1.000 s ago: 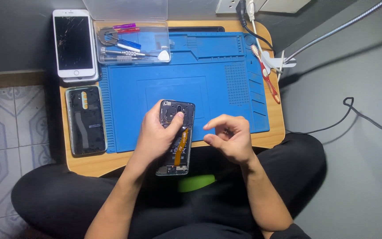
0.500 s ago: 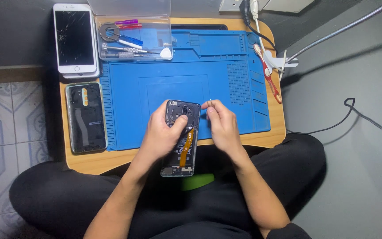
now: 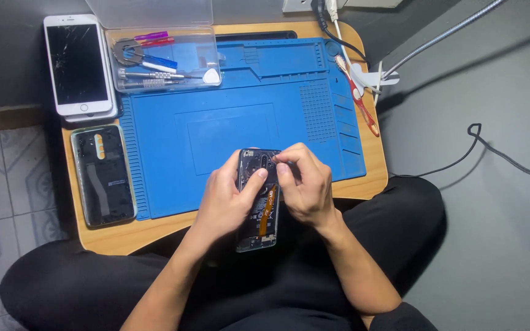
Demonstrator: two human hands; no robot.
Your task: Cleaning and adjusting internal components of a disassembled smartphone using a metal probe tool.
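Observation:
An opened black phone (image 3: 259, 220) with an orange flex cable showing is held over the near edge of the blue work mat (image 3: 228, 129). My left hand (image 3: 228, 199) grips it from the left, thumb across its middle. My right hand (image 3: 305, 184) rests on the phone's upper right part, fingers pinched together at the camera end; whether they hold a small part I cannot tell. The phone's lower end hangs over my lap.
A removed back cover (image 3: 103, 175) lies left of the mat. A white phone with a cracked screen (image 3: 78, 64) sits at far left. A clear tool box (image 3: 164, 58) holds small tools. Red-handled tweezers (image 3: 357, 98) lie at the mat's right edge. A cable (image 3: 486, 147) crosses the floor.
My right hand moved from beside the phone onto its upper end, fingers now pinched there. The left hand kept its grip and the phone shifted slightly.

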